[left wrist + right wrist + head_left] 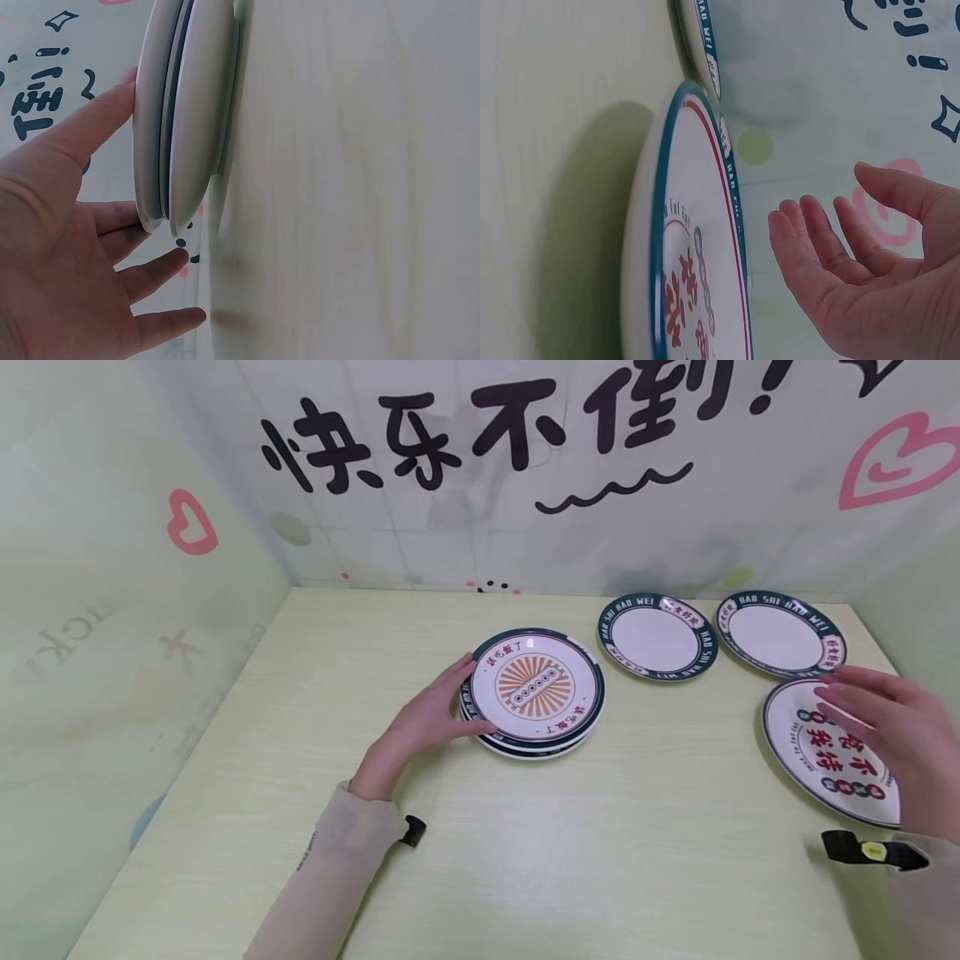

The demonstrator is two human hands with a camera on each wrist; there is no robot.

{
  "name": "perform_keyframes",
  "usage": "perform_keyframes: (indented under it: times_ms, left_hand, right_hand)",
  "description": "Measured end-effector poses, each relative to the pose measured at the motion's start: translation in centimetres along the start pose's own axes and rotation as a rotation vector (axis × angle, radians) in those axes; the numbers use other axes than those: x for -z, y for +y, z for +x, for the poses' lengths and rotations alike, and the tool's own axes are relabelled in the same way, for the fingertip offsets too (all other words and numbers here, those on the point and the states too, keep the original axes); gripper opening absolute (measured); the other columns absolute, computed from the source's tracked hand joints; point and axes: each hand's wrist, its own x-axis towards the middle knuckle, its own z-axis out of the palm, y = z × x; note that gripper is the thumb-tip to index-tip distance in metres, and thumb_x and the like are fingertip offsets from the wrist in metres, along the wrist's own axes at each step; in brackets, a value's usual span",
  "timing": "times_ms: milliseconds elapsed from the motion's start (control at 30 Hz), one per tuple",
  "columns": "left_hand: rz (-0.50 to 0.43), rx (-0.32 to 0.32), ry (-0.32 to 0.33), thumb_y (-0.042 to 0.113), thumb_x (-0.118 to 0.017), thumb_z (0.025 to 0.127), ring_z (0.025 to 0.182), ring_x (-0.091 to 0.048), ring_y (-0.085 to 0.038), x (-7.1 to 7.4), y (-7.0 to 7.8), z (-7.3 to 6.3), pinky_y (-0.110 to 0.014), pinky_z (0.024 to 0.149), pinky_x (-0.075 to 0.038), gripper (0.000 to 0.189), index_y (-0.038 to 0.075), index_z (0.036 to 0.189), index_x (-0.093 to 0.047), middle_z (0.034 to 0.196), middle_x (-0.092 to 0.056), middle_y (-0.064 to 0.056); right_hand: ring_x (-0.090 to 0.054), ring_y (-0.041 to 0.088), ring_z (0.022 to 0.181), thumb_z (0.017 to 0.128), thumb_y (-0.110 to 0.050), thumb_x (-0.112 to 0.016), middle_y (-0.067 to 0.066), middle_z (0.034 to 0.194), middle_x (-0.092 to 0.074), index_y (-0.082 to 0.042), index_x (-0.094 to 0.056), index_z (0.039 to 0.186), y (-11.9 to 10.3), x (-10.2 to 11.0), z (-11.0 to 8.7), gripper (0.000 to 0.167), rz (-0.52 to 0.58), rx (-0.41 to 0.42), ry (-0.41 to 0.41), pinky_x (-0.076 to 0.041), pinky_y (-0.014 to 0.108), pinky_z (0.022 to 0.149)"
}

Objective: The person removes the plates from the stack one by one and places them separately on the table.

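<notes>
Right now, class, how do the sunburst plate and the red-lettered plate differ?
The sunburst plate bears central orange rays; the red-lettered plate, big red characters. The sunburst plate tops a stack; the red-lettered plate shows no plate beneath it. The left hand touches the sunburst plate; the right hand partly hides the red-lettered plate in the head view. Both are round and white with dark rims.

Passage to round, white, dark-rimmed plate stack (534, 695): 5 o'clock, over pale wood-grain tabletop (600, 852). Obstruction: bare left hand (427, 714), 9 o'clock.
</notes>
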Motion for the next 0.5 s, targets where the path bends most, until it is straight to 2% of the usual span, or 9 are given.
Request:
perform_keyframes:
  times_ms: [167,333,500]
  left_hand:
    - [-0.001,-0.004,0.002,0.053,-0.077,0.082,0.157,-0.012,-0.021,0.0,-0.1,0.0,-0.05,0.126,-0.023,0.104,0.02,0.161,-0.019,0.17,-0.008,0.007]
    - [-0.001,-0.006,0.003,0.053,-0.077,0.082,0.157,-0.012,-0.021,-0.1,-0.1,0.1,-0.05,0.126,-0.023,0.104,0.019,0.161,-0.019,0.17,-0.008,0.007]
    - [-0.004,-0.002,0.001,0.052,-0.077,0.082,0.157,-0.012,-0.022,-0.1,-0.1,0.0,-0.051,0.126,-0.024,0.103,0.02,0.161,-0.019,0.17,-0.008,0.008]
  right_hand:
    - [-0.07,-0.001,0.086,0.087,-0.031,-0.075,-0.019,0.1,-0.069,-0.028,-0.059,0.123,-0.2,-1.4,0.2,0.04,-0.039,-0.022,-0.032,-0.06,0.014,0.07]
    - [-0.071,0.0,0.088,0.09,-0.023,-0.074,-0.017,0.1,-0.071,-0.026,-0.062,0.119,-0.4,-2.9,0.7,0.032,-0.011,0.0,-0.093,-0.06,0.015,0.071]
    - [-0.071,0.0,0.088,0.089,-0.023,-0.075,-0.017,0.1,-0.072,-0.028,-0.064,0.116,-0.6,-4.4,0.9,0.03,-0.037,-0.024,-0.121,-0.06,0.015,0.073]
